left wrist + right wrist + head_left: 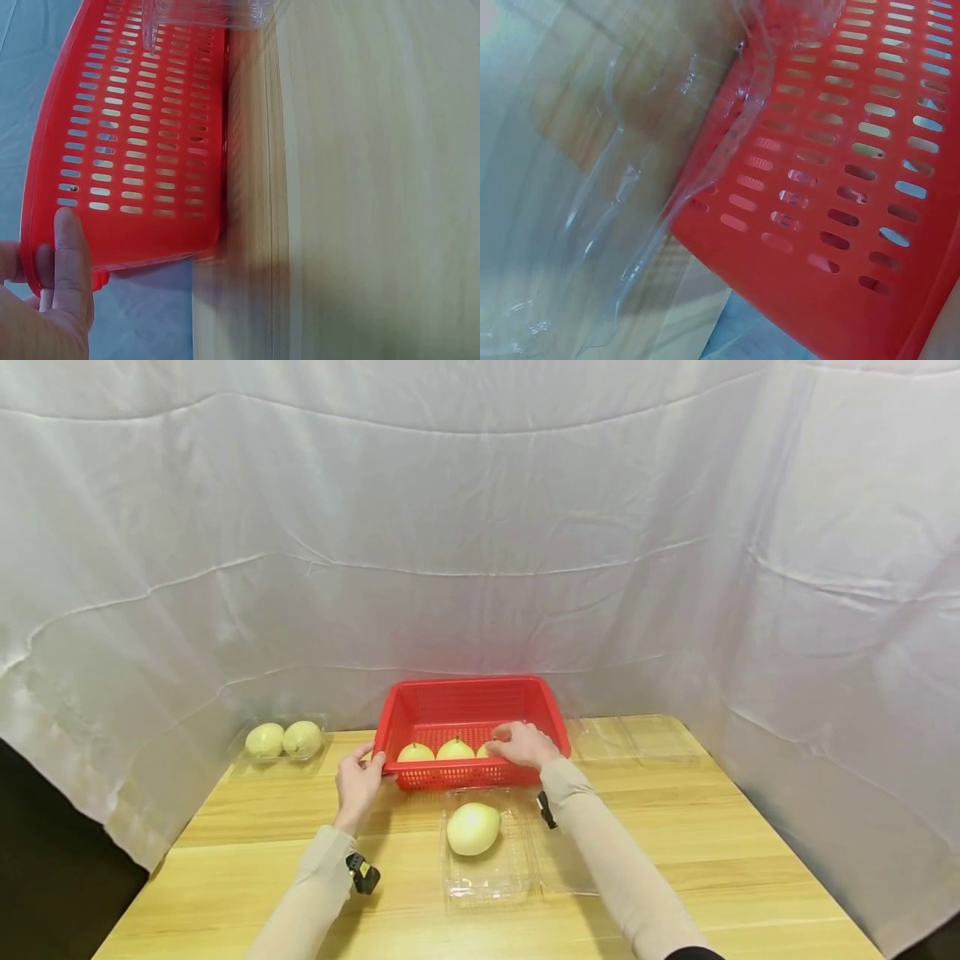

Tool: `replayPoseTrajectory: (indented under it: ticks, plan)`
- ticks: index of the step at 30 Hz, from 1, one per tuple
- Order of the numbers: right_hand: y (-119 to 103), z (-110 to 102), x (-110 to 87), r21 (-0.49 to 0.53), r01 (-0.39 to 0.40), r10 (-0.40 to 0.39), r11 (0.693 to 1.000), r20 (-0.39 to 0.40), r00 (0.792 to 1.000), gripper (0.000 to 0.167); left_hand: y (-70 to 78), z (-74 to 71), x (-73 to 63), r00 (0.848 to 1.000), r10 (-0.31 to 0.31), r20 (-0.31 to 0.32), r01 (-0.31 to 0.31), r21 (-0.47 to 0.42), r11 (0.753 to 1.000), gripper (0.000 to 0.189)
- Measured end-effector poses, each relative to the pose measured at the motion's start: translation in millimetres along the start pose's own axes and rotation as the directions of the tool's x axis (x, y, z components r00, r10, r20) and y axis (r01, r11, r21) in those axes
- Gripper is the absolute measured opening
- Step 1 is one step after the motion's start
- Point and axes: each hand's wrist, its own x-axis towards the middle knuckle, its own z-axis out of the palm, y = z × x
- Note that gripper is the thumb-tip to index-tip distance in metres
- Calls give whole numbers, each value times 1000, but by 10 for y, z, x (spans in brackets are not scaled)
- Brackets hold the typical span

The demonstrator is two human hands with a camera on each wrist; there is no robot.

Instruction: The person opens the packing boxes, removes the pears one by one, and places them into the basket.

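Observation:
A red plastic basket with slotted walls stands at the back middle of the table. My left hand grips its rim at the near left corner; the left wrist view shows those fingers along the outside of the wall. Over the near right rim my right hand reaches inside, with curled fingers around a pale yellow pear that they partly cover. Two more pears, one of them a pear with its stem up, sit beside it. In front, another pear lies in a clear plastic clamshell box.
At the back left, a clear box contains two pears. An open clear box lies at the back right. The front box's clear lid spreads under my right forearm. Pale curtains hang behind and beside the table.

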Motion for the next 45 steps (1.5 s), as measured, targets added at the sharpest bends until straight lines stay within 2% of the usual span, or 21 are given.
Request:
replayPoseTrajectory:
  ticks: [7, 11, 14, 16, 19, 23, 29, 33, 38, 41, 43, 45]
  plan:
    - [14, 2, -10, 39, 27, -27, 999, -22, 999, 44, -6, 10, 2, 1000, -2, -9, 2, -34, 999, 41]
    - [34, 22, -7, 65, 41, -40, 997, -20, 999, 42, -11, 0, -11, 1000, -13, 1, 13, -48, 999, 41]
    - [53, 32, -12, 79, 67, -63, 995, -46, 997, 40, -12, -16, -28, 1000, -22, 12, 23, -44, 999, 41]
    - [70, 27, -21, 80, 93, -87, 992, -75, 993, 37, -10, -28, -36, 1000, -25, 14, 26, -15, 1000, 41]
    - [96, -8, -49, 62, 134, -124, 989, -136, 983, 29, -7, -47, -39, 1000, -21, 9, 20, 77, 997, 41]
    - [146, -80, -120, 6, 161, -155, 987, -223, 962, 23, -14, -89, -21, 1000, -1, -16, 4, 206, 979, 38]
    - [295, -141, -272, -147, 231, -266, 962, -298, 917, 23, 1, -147, 6, 997, 28, -76, -7, 262, 965, 27]
    - [393, -160, -392, -195, 272, -325, 942, -341, 882, 19, 65, -125, -26, 991, 95, -95, -62, 303, 951, 21]
    - [453, -182, -532, -200, 286, -345, 937, -396, 851, 17, 145, -38, -114, 968, 236, -86, -190, 366, 911, 15]
    - [464, -195, -589, -203, 310, -369, 929, -420, 829, 15, 191, 29, -177, 954, 300, -27, -265, 398, 878, 13]
    - [470, -202, -620, -212, 323, -385, 922, -440, 811, 13, 221, 74, -213, 946, 324, 24, -304, 414, 858, 13]
    - [478, -209, -645, -219, 336, -400, 916, -444, 802, 11, 251, 119, -247, 937, 341, 78, -341, 418, 842, 13]
